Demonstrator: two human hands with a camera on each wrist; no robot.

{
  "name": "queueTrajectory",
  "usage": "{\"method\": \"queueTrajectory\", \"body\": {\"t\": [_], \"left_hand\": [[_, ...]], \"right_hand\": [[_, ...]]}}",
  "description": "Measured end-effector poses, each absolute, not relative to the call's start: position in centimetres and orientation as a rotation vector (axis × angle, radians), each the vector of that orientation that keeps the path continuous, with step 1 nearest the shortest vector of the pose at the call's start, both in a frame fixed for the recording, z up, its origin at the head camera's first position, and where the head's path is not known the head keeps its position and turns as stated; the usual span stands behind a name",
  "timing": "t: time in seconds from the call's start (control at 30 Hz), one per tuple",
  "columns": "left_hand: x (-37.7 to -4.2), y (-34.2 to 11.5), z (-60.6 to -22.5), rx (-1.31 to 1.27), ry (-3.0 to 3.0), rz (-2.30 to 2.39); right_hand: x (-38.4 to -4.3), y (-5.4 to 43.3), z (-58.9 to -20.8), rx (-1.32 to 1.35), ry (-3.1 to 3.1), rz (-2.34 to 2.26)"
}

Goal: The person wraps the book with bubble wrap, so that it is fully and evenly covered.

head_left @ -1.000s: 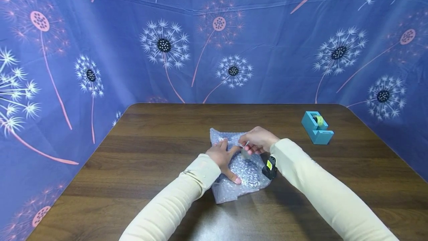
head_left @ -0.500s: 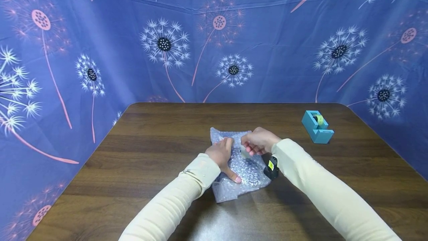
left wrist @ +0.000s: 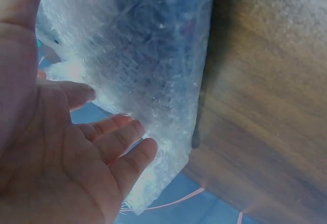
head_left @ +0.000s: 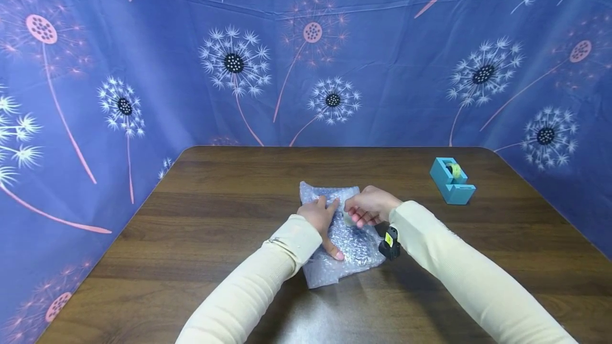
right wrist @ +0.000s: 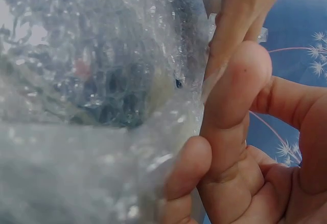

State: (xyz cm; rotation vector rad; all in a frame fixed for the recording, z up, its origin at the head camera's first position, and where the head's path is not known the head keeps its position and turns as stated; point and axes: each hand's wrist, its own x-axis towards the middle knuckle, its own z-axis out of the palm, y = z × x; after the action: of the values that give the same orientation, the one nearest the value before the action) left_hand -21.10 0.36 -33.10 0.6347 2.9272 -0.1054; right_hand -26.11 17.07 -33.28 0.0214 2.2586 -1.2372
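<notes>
A bubble-wrapped package (head_left: 354,243) lies on the table in the head view, with something dark and bluish showing dimly through the wrap. My left hand (head_left: 319,222) rests on its left side, fingers and thumb spread; the left wrist view shows the fingers extended beside the bubble wrap (left wrist: 158,65). Over the package's upper right, my right hand (head_left: 370,206) has curled fingers and pinches a pale translucent strip of tape (head_left: 348,220) against the wrap. The fingertip contact is partly hidden. In the right wrist view, right fingertips (right wrist: 237,81) are close to the wrap's surface.
A light-blue tape dispenser (head_left: 451,182) with a yellowish roll stands at the table's back right. The brown wooden table (head_left: 215,200) ends at a blue dandelion-print cloth (head_left: 406,41). A black wrist camera (head_left: 389,243) hangs under the right wrist.
My left index finger has drawn back from the right fingertips and the strip, and the left fingers now spread on the wrap. My right hand has shifted slightly down.
</notes>
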Motion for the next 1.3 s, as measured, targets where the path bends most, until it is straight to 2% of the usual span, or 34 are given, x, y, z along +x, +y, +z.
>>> {"method": "queueTrajectory", "body": {"t": [1.3], "left_hand": [[-22.4, 0.4, -32.8, 0.606, 2.880, -0.266]], "right_hand": [[-27.1, 19.8, -34.6, -0.092, 2.284, -1.007]]}}
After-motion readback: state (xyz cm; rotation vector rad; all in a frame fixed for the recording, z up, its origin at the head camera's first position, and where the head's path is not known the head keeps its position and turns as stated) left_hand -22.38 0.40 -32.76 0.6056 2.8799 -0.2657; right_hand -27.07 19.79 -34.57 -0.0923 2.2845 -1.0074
